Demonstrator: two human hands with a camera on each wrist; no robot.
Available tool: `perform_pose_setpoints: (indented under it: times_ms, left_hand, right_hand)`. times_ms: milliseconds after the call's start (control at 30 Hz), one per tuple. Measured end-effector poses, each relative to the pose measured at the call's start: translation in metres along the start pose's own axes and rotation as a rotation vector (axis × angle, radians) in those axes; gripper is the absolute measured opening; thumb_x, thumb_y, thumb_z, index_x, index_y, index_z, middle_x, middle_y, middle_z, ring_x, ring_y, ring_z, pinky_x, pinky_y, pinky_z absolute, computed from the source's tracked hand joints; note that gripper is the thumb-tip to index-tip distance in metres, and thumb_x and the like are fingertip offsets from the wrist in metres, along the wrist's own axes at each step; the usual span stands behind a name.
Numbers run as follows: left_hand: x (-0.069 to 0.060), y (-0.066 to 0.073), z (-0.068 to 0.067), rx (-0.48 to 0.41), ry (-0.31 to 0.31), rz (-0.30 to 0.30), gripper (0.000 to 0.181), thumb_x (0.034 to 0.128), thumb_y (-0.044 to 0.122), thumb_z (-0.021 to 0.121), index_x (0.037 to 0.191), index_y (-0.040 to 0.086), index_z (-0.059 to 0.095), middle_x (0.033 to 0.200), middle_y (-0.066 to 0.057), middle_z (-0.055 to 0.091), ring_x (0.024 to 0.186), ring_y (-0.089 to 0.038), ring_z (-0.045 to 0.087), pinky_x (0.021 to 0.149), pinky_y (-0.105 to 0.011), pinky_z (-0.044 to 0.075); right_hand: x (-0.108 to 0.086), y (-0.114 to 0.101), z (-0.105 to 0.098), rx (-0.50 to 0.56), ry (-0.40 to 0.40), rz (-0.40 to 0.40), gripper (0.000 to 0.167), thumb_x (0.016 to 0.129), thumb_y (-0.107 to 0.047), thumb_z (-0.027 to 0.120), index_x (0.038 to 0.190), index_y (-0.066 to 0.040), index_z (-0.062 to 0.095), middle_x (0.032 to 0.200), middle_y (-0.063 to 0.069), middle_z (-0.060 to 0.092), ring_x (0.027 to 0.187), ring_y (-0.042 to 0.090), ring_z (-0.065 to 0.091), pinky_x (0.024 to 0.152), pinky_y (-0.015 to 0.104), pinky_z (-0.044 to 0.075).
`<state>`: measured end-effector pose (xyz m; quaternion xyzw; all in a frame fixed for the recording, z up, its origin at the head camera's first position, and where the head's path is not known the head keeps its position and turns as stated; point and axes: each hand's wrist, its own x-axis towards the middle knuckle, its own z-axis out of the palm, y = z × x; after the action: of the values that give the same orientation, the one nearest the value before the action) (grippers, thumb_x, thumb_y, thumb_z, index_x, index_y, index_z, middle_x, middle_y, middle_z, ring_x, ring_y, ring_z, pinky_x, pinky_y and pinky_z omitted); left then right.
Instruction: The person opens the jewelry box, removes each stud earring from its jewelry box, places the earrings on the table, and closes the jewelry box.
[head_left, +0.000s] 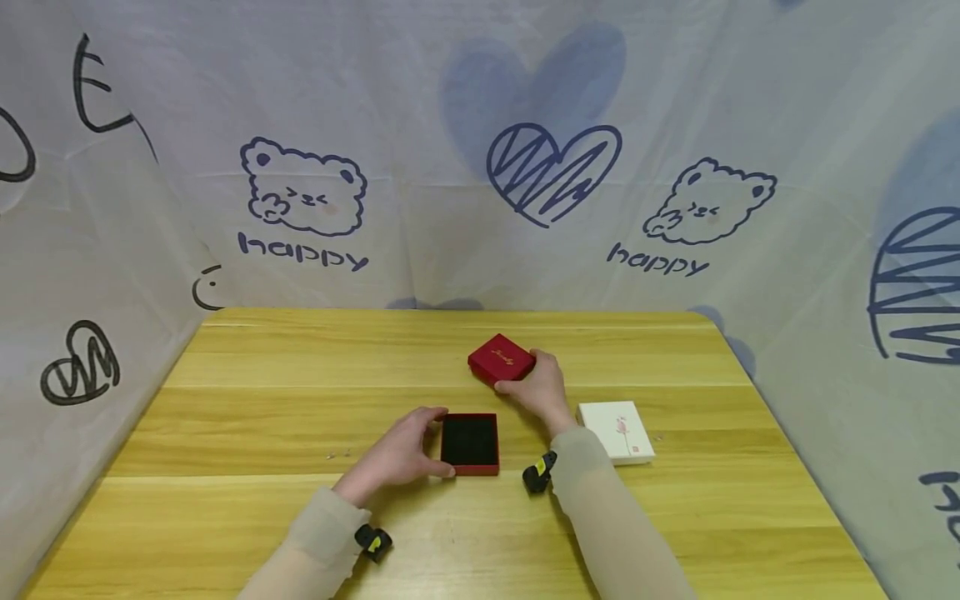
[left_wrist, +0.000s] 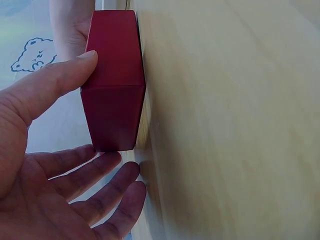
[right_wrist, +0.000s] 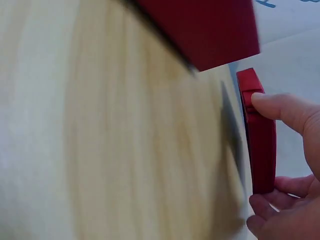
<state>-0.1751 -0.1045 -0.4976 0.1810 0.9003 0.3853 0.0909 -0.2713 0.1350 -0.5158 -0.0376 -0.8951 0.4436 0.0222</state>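
Observation:
A red box base [head_left: 470, 471] with a black pad inside lies on the table, its open side up. My left hand [head_left: 397, 448] holds it at its left side, thumb at the near corner and fingers at the far corner; the left wrist view shows its red outer walls [left_wrist: 115, 55]. Farther back, my right hand [head_left: 542, 385] grips the matching red lid [head_left: 498, 358] by its right side. Gold lettering is on the lid's top, and a ribbon bow [right_wrist: 250, 92] shows under my right thumb in the right wrist view. Base and lid are apart.
A white square box [head_left: 617, 432] with a pink flower print lies by my right forearm. Tiny shiny pieces [head_left: 337, 456] lie left of my left hand, and another tiny piece [head_left: 658, 437] right of the white box. A printed cloth [head_left: 420, 167] hangs behind the wooden table [head_left: 300, 358].

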Motion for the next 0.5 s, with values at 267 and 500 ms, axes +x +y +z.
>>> perform_pose_setpoints:
  times_ms: [267,500]
  left_hand:
    - [0.002,0.0,-0.001,-0.022,-0.008,-0.01,0.09,0.0686,0.021,0.091,0.142,-0.003,0.044,0.133,-0.018,0.054,0.118,-0.035,0.053,0.1,-0.051,0.041]
    - [0.011,-0.001,-0.014,-0.079,-0.016,-0.019,0.09,0.076,0.021,0.086,0.147,-0.003,0.037,0.137,-0.018,0.051,0.117,-0.036,0.053,0.098,-0.051,0.043]
  right_hand:
    - [-0.008,-0.008,-0.011,0.061,-0.069,-0.022,0.09,0.073,-0.024,0.088,0.144,0.004,0.039,0.142,0.023,0.045,0.129,0.036,0.043,0.108,0.047,0.034]
    - [-0.018,-0.015,-0.016,0.09,-0.146,-0.074,0.088,0.075,-0.026,0.087,0.145,0.0,0.04,0.14,0.017,0.048,0.126,0.034,0.047,0.104,0.048,0.039]
